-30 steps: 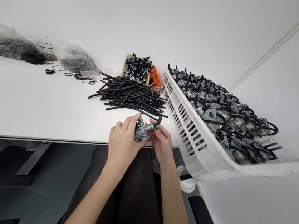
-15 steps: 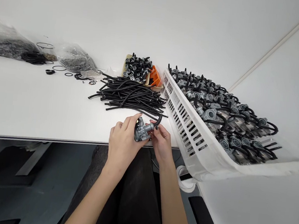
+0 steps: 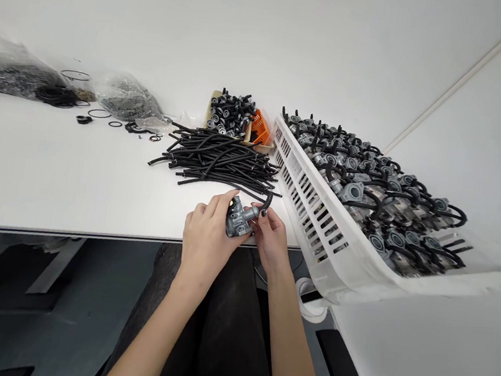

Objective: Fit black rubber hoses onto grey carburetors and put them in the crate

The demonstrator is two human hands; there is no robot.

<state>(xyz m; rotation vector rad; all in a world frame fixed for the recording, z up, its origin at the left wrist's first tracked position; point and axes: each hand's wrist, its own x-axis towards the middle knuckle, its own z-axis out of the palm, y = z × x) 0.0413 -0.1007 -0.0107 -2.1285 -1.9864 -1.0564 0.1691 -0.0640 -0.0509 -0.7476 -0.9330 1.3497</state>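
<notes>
My left hand (image 3: 206,234) is wrapped around a grey metal carburetor (image 3: 238,218) at the table's front edge. The carburetor lies tilted on its side, one end pointing right. From that end rises a bent black rubber piece (image 3: 268,201), which looks like the boot of a screw cap. Around the cap end, the fingers of my right hand (image 3: 272,243) are closed in a pinch; the fingertips partly hide what they grip. Just beyond both hands lies a pile of black rubber hoses (image 3: 221,162).
On the right stands a white slotted crate (image 3: 310,198) full of carburetors with hoses (image 3: 352,192). Behind the hoses is a box of black-topped metal caps (image 3: 229,113) beside an orange tray (image 3: 261,128). Plastic bags of parts (image 3: 127,97) and black rings (image 3: 99,114) lie at the back left.
Hardly anything differs. Both hands keep their hold on the carburetor and its cap end, with only a very slight shift in the picture.
</notes>
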